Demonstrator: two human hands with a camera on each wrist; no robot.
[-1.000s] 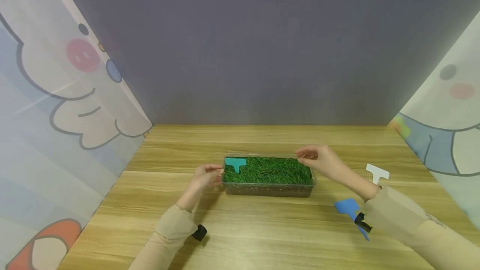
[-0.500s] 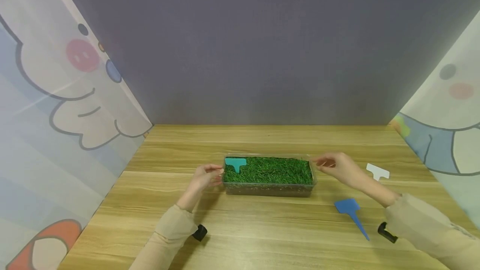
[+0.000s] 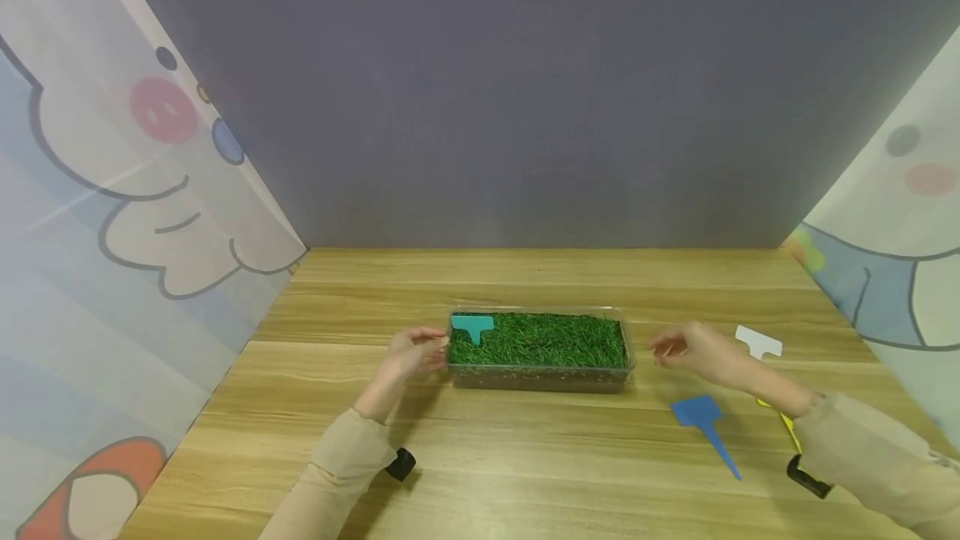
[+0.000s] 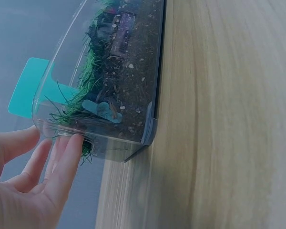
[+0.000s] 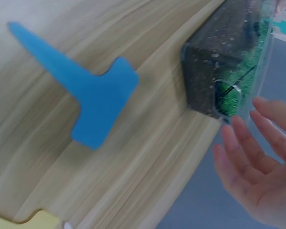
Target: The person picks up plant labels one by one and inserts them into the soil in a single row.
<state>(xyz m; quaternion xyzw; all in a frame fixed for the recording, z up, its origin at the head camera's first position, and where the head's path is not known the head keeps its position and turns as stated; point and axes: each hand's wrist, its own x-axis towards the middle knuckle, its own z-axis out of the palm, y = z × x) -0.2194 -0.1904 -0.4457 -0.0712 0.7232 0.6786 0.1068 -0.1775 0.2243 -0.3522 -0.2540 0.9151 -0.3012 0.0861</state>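
Beside the left hand (image 3: 409, 354), whose loose fingers touch it, perhaps for steadiness, stands a grass planter (image 3: 536, 379); the relaxed right hand (image 3: 693, 349) holds nothing.

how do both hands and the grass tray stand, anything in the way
Left hand touching left end of grass tray. Right hand empty, clear of tray. Teal marker stuck in grass. Nothing seen blocking blue marker.
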